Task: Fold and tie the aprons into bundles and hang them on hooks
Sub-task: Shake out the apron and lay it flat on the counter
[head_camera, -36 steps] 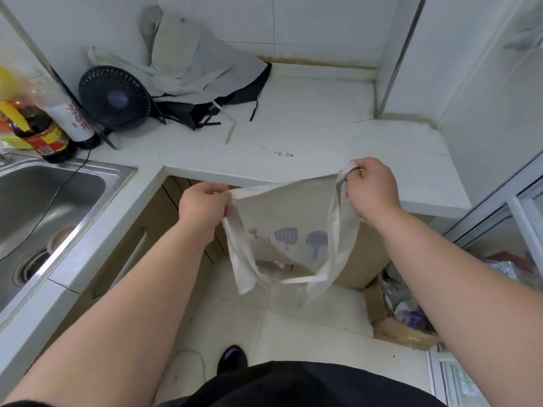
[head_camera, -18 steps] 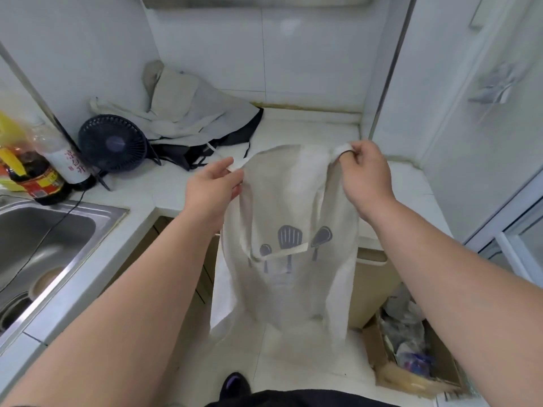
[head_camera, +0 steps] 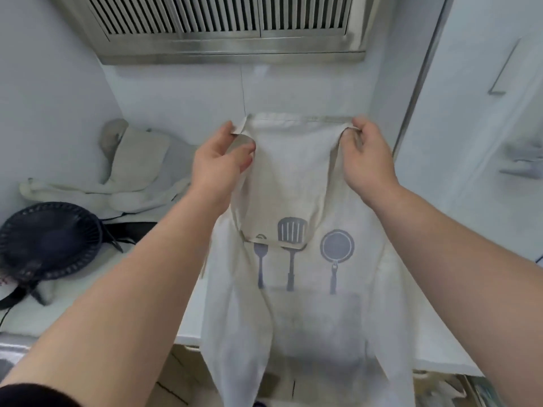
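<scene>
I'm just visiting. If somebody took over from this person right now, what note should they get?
Left hand: grip pinches the apron at its top left corner.
Right hand: grip pinches the top right corner.
The apron hangs open, print towards the person, with the neck strap drooping across it.
The other aprons lie heaped on the counter.
Done: nothing folded.
Left: fold, tie and hang each one.

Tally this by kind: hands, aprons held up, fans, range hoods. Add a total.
Hands: 2, the left hand and the right hand, each pinching a top corner
Aprons held up: 1, the apron
Fans: 1, the fan
Range hoods: 1, the range hood
Total: 5
</scene>
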`<state>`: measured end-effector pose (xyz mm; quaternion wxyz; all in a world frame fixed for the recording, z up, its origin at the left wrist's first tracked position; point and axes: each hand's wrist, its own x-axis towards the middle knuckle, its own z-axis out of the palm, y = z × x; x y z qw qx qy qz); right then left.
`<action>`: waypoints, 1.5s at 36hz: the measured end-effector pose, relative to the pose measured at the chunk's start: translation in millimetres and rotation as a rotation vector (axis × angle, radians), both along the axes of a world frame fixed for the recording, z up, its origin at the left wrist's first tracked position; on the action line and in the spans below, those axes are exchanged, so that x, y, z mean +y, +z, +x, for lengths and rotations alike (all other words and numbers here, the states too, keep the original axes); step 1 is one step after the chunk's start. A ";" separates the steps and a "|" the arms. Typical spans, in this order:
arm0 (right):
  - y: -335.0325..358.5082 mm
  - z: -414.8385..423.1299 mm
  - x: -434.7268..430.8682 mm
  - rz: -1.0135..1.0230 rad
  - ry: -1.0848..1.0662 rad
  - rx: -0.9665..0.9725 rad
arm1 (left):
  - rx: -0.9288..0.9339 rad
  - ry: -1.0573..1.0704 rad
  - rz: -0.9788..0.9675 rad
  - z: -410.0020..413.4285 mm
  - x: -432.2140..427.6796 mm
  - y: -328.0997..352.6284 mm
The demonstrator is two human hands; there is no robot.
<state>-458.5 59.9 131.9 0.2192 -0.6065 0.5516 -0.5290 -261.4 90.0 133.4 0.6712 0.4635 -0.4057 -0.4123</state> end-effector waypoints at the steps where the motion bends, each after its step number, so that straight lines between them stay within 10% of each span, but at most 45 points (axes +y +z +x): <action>1: 2.4 3.2 -10.3 -0.004 -0.009 0.018 | 0.015 -0.012 0.000 2.2 -12.5 1.9; 26: -103.9 61.4 -269.8 0.516 -0.171 -0.104 | 0.186 -0.301 0.449 63.7 -277.2 -112.8; 32: -161.5 61.5 -281.4 0.838 -0.075 0.051 | -0.357 -0.459 0.843 67.2 -280.3 -177.2; 46: -205.1 56.8 -240.9 1.424 0.262 0.545 | -1.154 -0.694 0.975 65.4 -262.3 -219.9; 48: -201.8 55.0 -246.2 1.308 0.271 0.367 | -0.991 -0.575 0.869 64.0 -269.0 -219.6; 54: -161.7 56.0 -281.1 0.655 0.077 -0.571 | 0.263 -0.172 0.482 59.7 -305.1 -173.8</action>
